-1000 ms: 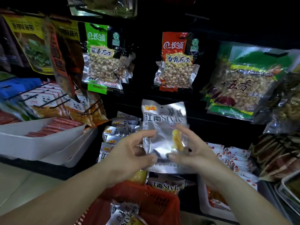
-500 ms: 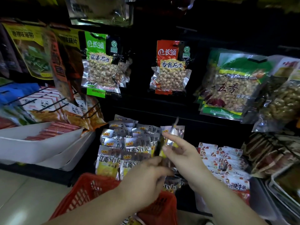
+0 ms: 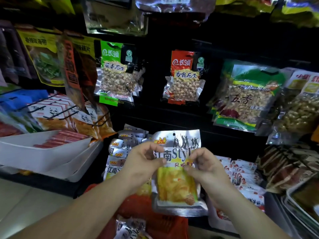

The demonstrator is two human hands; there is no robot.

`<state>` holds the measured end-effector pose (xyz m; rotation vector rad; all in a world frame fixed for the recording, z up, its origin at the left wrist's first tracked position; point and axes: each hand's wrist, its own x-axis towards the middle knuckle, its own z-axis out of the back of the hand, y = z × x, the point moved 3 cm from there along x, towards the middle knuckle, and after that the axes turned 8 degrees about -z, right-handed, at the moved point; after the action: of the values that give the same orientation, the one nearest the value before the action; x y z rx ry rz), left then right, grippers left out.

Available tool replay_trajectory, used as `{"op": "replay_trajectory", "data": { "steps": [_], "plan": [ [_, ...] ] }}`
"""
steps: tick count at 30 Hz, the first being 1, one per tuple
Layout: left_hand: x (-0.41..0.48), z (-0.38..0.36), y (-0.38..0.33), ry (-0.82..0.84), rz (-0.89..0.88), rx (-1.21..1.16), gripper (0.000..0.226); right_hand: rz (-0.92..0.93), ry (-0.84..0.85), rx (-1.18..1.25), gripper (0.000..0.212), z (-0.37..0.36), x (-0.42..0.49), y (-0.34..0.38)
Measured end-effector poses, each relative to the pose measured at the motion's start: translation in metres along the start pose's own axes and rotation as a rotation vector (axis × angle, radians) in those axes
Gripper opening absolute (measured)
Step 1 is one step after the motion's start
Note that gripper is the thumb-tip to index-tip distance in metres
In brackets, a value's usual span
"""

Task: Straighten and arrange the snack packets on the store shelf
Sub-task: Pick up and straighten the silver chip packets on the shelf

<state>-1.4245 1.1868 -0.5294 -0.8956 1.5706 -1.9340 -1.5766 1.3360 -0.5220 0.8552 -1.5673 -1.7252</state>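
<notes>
1. Black shelving (image 3: 172, 118) fills the view, hung with peanut bags (image 3: 184, 87). Its lower tier carries the row of silver packets (image 3: 120, 149).
2. A red basket (image 3: 164, 225) sits below the hands.
3. The held packet (image 3: 177, 185), silver with a yellow window, stands upright with its long axis vertical and its face to the camera, in front of and just right of the row.
4. The left hand (image 3: 143, 163) and right hand (image 3: 207, 166) each pinch a side edge, fingers curled. The left is nearer the row, so the packet probably goes back and leftward.
</notes>
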Motion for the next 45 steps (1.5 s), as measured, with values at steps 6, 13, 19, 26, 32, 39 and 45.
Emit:
{"op": "replay_trajectory", "data": {
  "steps": [6, 13, 19, 26, 32, 39, 45],
  "plan": [
    [0.037, -0.022, 0.002, 0.071, -0.197, 0.212, 0.028, 0.011, -0.249, -0.288, 0.065, 0.028, 0.045, 0.026],
    [0.109, -0.063, 0.053, 0.120, -0.150, 0.282, 0.027, 0.042, -0.264, -0.506, 0.020, 0.062, 0.127, -0.008],
    [0.139, -0.076, 0.143, 0.075, 0.198, 0.318, 0.027, -0.149, -0.142, -0.558, 0.008, 0.070, 0.176, -0.111],
    [0.142, -0.093, 0.220, 0.126, 0.385, 0.266, 0.036, -0.368, -0.012, -0.613, 0.008, 0.082, 0.188, -0.211],
    [0.150, -0.099, 0.221, 0.183, 0.363, 0.245, 0.040, -0.459, 0.092, -0.673, 0.013, 0.084, 0.203, -0.209],
    [0.161, -0.095, 0.208, 0.172, 0.294, 0.236, 0.040, -0.477, 0.031, -0.794, 0.030, 0.081, 0.208, -0.192],
    [0.174, -0.087, 0.210, 0.095, 0.245, 0.228, 0.040, -0.110, -0.143, -0.977, 0.050, 0.075, 0.250, -0.172]
  ]
}}
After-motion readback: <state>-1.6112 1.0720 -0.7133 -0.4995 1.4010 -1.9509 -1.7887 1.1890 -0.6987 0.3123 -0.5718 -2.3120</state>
